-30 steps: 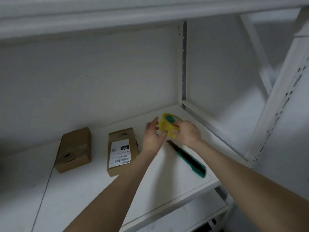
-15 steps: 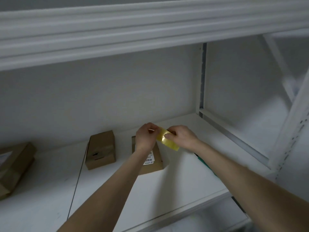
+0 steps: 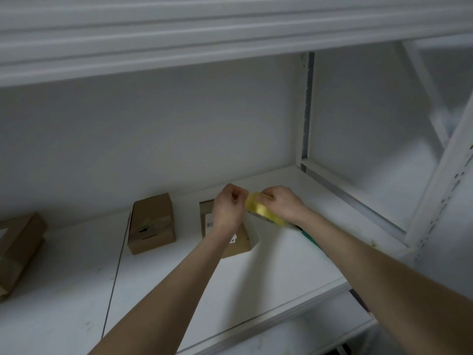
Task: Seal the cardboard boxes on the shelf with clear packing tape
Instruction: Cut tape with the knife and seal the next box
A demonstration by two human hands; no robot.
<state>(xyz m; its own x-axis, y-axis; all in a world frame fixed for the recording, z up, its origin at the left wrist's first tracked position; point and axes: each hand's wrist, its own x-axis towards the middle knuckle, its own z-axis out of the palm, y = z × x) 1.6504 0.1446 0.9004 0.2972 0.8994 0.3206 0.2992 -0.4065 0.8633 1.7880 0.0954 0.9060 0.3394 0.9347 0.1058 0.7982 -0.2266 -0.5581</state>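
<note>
My right hand (image 3: 282, 204) grips a yellowish roll of packing tape (image 3: 263, 211) above the white shelf (image 3: 179, 278). My left hand (image 3: 229, 210) has its fingers curled at the roll's left edge and pinches the tape's end there. Under my left hand lies a cardboard box with a white label (image 3: 239, 243), mostly hidden by hand and wrist. A second cardboard box (image 3: 152, 222) lies to its left, with torn tape across its top.
A third box (image 3: 18, 248) sits at the far left edge. A green utility knife (image 3: 311, 239) lies on the shelf, partly hidden under my right forearm. The upper shelf's beam (image 3: 230, 47) hangs overhead; a white upright post (image 3: 445, 180) stands at right.
Both hands rose from the shelf with the tape roll and shifted over the labelled box. My left hand went from open fingers beside the roll to pinching at its edge. The view tilted upward.
</note>
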